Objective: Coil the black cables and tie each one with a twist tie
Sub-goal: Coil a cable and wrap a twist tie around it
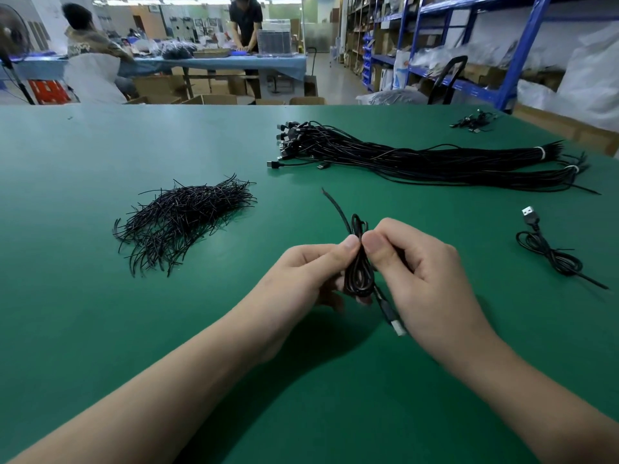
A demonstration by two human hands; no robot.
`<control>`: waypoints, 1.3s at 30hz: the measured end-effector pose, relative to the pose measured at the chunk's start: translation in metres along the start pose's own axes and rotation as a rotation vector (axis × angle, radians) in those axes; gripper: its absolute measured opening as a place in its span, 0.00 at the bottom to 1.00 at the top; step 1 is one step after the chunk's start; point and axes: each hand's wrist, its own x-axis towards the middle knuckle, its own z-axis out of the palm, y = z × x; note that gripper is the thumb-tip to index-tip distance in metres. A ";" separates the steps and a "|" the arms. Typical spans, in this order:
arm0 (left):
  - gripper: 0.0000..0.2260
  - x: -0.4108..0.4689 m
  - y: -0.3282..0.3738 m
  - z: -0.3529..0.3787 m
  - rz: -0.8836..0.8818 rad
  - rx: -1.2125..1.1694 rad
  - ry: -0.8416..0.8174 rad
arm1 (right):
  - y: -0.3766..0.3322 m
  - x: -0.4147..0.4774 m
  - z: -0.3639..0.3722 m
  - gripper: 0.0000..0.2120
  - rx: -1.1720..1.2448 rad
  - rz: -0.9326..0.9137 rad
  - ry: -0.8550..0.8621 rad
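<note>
Fingers (350, 244) pinch coiled cable (358, 279), middle hidden.

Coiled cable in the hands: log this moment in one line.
left hand pinches coiled cable | right hand pinches coiled cable | second coil on table

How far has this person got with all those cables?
Barely started, it seems. Done: one finished coil lies to the right, apparently tied. In hand: the left hand and right hand pinch a second coil, with a twist tie sticking up from it, seemingly not twisted shut yet. Left: the big bundle of straight cables, banded together, and a full heap of ties.
</note>
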 end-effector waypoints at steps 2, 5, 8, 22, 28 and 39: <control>0.12 0.002 -0.004 0.000 0.124 0.184 0.144 | 0.003 0.001 0.001 0.21 0.090 0.134 -0.002; 0.11 0.001 -0.006 -0.005 0.413 0.634 0.308 | 0.008 0.001 0.001 0.21 0.263 0.340 0.006; 0.16 0.001 -0.004 -0.007 0.607 0.959 0.294 | 0.010 -0.001 0.004 0.19 0.430 0.492 -0.066; 0.18 0.001 0.000 0.000 0.250 0.306 0.151 | -0.002 -0.002 0.002 0.19 0.096 0.039 0.018; 0.14 -0.002 0.003 0.001 -0.013 -0.016 -0.053 | 0.000 -0.001 -0.008 0.19 -0.182 -0.242 0.038; 0.17 -0.001 -0.001 -0.003 0.076 0.144 0.169 | 0.007 0.001 -0.005 0.30 0.152 0.178 -0.140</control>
